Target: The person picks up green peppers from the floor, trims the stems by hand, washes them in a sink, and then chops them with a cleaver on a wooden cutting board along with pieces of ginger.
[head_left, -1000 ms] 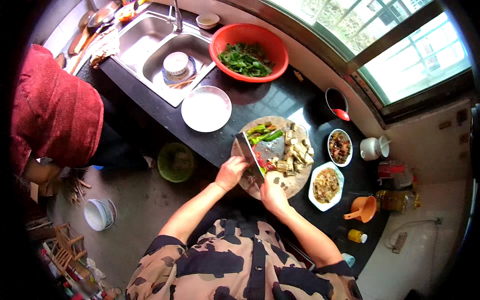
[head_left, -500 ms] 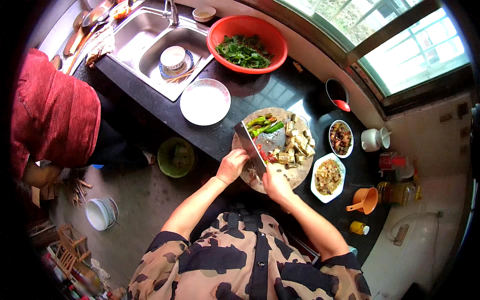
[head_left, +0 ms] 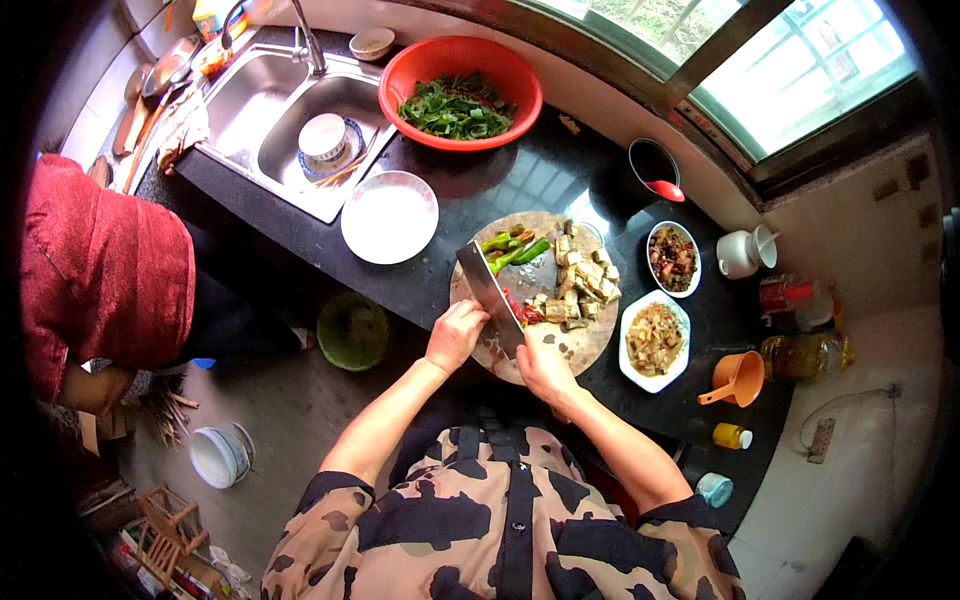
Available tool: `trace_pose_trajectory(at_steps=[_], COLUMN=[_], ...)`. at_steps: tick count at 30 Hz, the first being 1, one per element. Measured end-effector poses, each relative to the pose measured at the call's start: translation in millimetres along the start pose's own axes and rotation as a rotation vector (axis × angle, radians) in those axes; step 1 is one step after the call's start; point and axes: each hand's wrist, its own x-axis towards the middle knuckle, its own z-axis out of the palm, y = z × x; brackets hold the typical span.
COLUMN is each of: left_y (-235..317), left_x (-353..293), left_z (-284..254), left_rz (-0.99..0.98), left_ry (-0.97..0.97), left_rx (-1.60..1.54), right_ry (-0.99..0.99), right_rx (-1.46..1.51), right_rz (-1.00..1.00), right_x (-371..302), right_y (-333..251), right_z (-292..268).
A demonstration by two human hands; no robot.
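Note:
My right hand (head_left: 545,368) is closed round the near end of a cleaver (head_left: 491,288), its wide blade standing on edge over the left part of a round chopping board (head_left: 552,352). At the blade's left face, the fingers of my left hand (head_left: 456,334) are drawn together and touch the metal; whatever they may pinch is hidden. Right of the blade lie green peppers (head_left: 533,253) at the far side and red pepper pieces (head_left: 515,306) nearer me. Pale chunks with greyish skin (head_left: 585,280) are heaped on the board's right side.
A white plate (head_left: 390,217), a red basin (head_left: 530,95) of leafy greens and a sink (head_left: 240,105) are leftward. Two filled dishes, a bowl (head_left: 674,262) and an angular one (head_left: 684,340), stand right, near an orange dipper (head_left: 740,379). Someone in a red top (head_left: 110,260) is at far left.
The view has shifted slightly, bringing a pale blue-lidded jar into sight at the lower right. Both hands keep their places at the cleaver, and the food on the board looks the same.

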Motion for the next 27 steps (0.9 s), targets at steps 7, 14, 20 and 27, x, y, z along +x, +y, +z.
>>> trace_pose_trajectory(at_steps=[7,14,20,27], left_y=[2.8,-3.7,-0.4,-7.1], left_x=[18.4,84.9,108.3,98.7], left_z=[8.6,2.6,16.7,0.6], left_rz=[-0.004,-0.031,-0.12,-0.103], left_ry=[-0.053,-0.178,-0.398,-0.413], left_rx=[0.017,0.176,0.47,0.374], right_ry=[0.211,-0.016,-0.254,-0.222], right_rx=[0.172,0.018,-0.109,-0.182], right_rz=[0.06,0.001,-0.053,-0.076], right_x=[-37.2,-87.8,-79.2,-50.1], right_y=[26.8,61.7,46.8,47.1], right_z=[-38.5,-58.8,-46.9,-51.4])
